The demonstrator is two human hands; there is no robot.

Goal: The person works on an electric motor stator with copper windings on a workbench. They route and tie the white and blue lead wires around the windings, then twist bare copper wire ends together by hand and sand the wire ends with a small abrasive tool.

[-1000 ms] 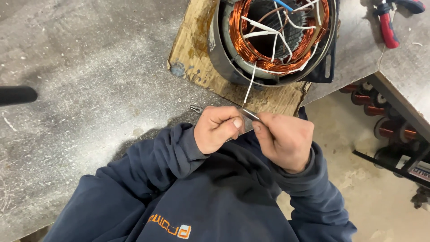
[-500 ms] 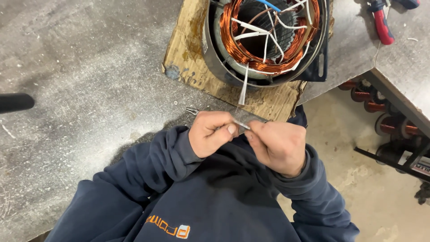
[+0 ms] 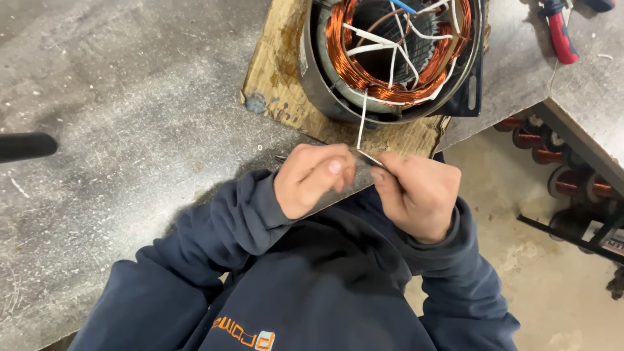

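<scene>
Closest to me, the left hand [image 3: 312, 179] and the right hand [image 3: 416, 195] meet at the bench [image 3: 130, 130] edge, both pinched shut on the same thin white lead [image 3: 361, 120]. A slim metal tool [image 3: 372, 158] shows between the fingertips; I cannot tell which hand really holds it, or what its tip is doing.

The lead runs up from the fingers, taut, to the stator [image 3: 396, 52] just beyond, which sits on a scarred wood board [image 3: 273, 84].

To my eye, the risk is in that tension: pull too hard and the lead could tear at its root in the copper winding [image 3: 338, 45], or the tool could nick the insulation or a fingertip. The stator sits near the bench edge, so a tug might drag it.

Farther off, red-handled pliers [image 3: 560, 36] lie on the bench, and wire spools [image 3: 565, 179] sit below.
</scene>
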